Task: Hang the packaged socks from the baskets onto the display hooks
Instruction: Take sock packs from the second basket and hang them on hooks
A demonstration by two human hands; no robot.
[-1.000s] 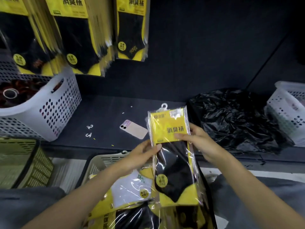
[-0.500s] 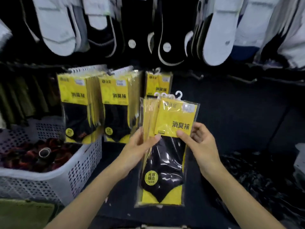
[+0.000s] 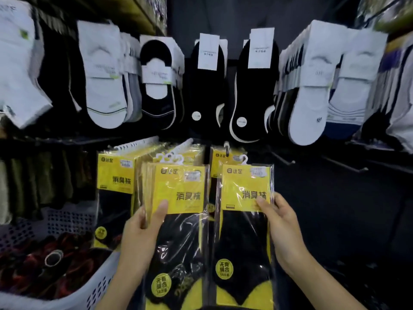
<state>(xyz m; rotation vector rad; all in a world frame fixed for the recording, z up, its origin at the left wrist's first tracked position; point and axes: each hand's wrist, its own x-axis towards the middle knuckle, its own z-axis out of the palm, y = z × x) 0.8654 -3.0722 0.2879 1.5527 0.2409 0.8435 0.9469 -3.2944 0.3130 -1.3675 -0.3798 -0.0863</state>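
Note:
My left hand [image 3: 143,229] grips a stack of yellow-and-black sock packs [image 3: 178,198], thumb across the front card. My right hand [image 3: 280,222] pinches a single sock pack [image 3: 244,198] by its right edge, held upright beside the stack. Its white hanger hook [image 3: 244,159] sits just below a display hook [image 3: 226,147] that carries one hung pack [image 3: 218,162]. Two rows of hung yellow packs [image 3: 116,173] fill the hooks to the left.
A white perforated basket [image 3: 98,287] with dark red items stands at lower left. White and black no-show socks [image 3: 207,86] hang on the row above. Empty hooks [image 3: 283,159] jut from the dark panel at right.
The view has risen from the baskets to the display. My right hand has pulled one pack off the stack and moved it right; my left hand keeps the rest.

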